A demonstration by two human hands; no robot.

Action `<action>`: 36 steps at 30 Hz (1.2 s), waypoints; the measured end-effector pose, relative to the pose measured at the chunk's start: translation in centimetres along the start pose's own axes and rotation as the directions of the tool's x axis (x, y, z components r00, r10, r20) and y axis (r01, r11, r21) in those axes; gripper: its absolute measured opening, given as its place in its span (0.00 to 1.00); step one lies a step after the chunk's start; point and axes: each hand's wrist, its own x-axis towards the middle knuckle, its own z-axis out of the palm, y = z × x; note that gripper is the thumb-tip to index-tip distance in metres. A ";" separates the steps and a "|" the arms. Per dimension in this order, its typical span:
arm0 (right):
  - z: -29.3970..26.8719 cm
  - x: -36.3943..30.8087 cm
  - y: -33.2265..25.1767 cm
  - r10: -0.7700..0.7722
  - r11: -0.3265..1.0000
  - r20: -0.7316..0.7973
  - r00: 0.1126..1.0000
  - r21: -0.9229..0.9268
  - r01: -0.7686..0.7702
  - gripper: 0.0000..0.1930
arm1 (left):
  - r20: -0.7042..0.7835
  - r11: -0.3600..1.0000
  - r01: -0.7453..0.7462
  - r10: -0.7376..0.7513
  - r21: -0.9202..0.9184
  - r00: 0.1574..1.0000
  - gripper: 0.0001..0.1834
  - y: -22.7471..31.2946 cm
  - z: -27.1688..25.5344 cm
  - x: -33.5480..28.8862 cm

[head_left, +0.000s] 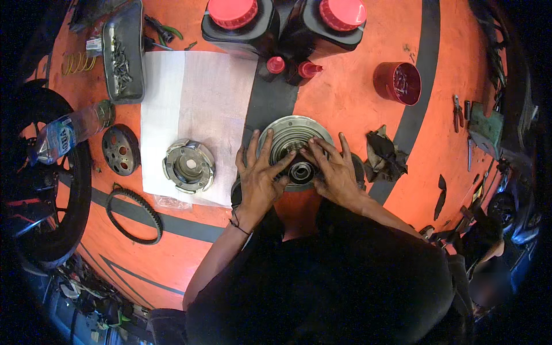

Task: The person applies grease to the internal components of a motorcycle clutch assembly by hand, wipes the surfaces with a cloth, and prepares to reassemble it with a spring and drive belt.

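In front of me a round metal pulley (296,125) with ringed grooves lies on the floor mat. My left hand (260,175) grips its left side, fingers spread toward the far rim, index finger reaching the middle. From the other side my right hand (338,175) holds it, its fingertips bent onto the ringed face. A shiny metal collar (301,171) shows between my thumbs; the pulley's underside is hidden. Left of my hands, a metal clutch (190,167) with a central hole sits on a white sheet (161,115).
Farther left are a perforated clutch drum (121,149), a drive belt (134,215), a plastic bottle (72,133) and a black parts tray (138,86). Black containers (322,31) with red caps stand ahead. A red cup (398,83) and a dark rag (384,154) are on the right.
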 end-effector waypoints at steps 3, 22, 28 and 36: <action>0.2 -0.1 0.0 0.057 0.998 0.017 0.998 -0.028 -0.057 0.47 | 0.032 1.000 -0.003 0.002 0.030 0.999 0.35 -0.1 0.0 0.1; -5.4 3.1 -3.5 -0.124 0.987 -0.078 0.989 0.096 0.131 0.31 | -0.098 0.991 -0.086 0.075 -0.107 0.992 0.35 -1.1 0.6 -0.5; -3.7 10.6 -8.1 -0.392 0.918 -0.272 0.879 -0.057 0.392 0.23 | -0.176 0.977 -0.091 0.056 -0.194 0.983 0.26 -2.6 2.4 -1.3; -0.7 9.6 -5.9 -0.198 0.966 -0.207 0.958 0.126 0.227 0.25 | -0.093 0.996 -0.058 0.051 -0.067 0.994 0.25 -3.6 3.1 -1.6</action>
